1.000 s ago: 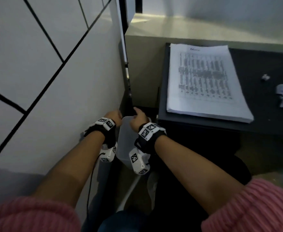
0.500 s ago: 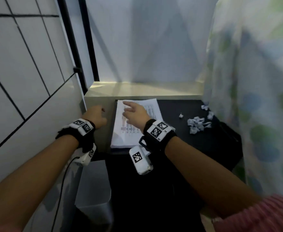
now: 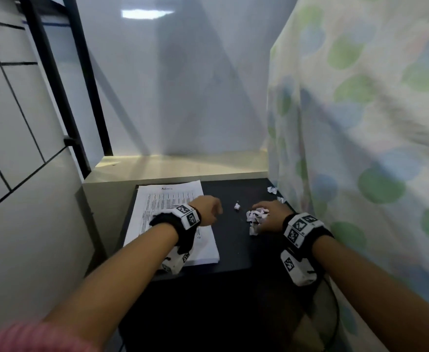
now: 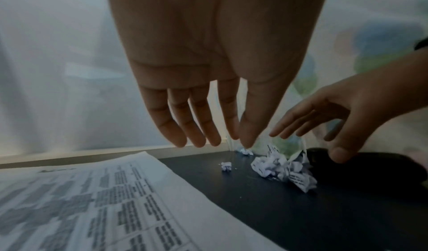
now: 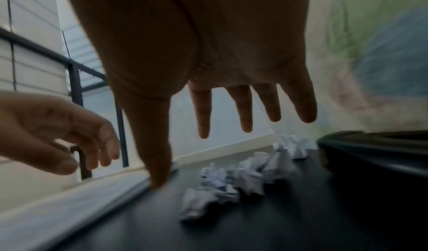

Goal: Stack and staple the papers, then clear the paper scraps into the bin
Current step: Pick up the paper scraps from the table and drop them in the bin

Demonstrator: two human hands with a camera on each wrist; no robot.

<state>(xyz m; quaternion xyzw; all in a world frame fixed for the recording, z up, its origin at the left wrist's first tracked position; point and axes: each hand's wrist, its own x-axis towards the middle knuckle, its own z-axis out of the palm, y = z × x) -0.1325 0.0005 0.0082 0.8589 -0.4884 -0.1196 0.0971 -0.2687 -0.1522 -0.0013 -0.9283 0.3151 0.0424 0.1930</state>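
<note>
— Right hand (image 3: 271,215)?
— Fingers (image 5: 243,115) straight and spread, thumb pointing down toward the tabletop (image 3: 233,247); nothing gripped. Hovering just above the pile of crumpled paper scraps (image 3: 255,217), seemingly short of touching, though hard to tell for sure from the head view.

— And the left hand (image 3: 207,210)?
— Fingers (image 4: 197,126) straight, hanging down close together, holding nothing. Poised over the right edge of the stack of papers (image 3: 157,212), reaching toward the scraps but well short of them.

— Where exactly are the scraps?
— On the dark tabletop, right of the stack. Main pile bunched together under the right hand. One small scrap (image 3: 237,206) lying apart, between the two hands. Two more bits (image 3: 272,190) farther back, near the curtain (image 3: 360,123).

— The papers?
— Lying flat in one squared stack on the left part of the tabletop, printed table facing up, near edge close to the front of the tabletop. No way to tell from here whether stapled.

— Anything beside the pile?
— A dark rounded object (image 5: 375,148) just right of the scraps in the right wrist view; blurred, not identifiable.

— Surroundings?
— Pale ledge (image 3: 183,166) behind the tabletop, tiled wall (image 3: 18,123) on the left, spotted green-and-blue curtain hanging on the right. Tracking bands on both wrists, pink sleeve (image 3: 30,336) at the left arm.
</note>
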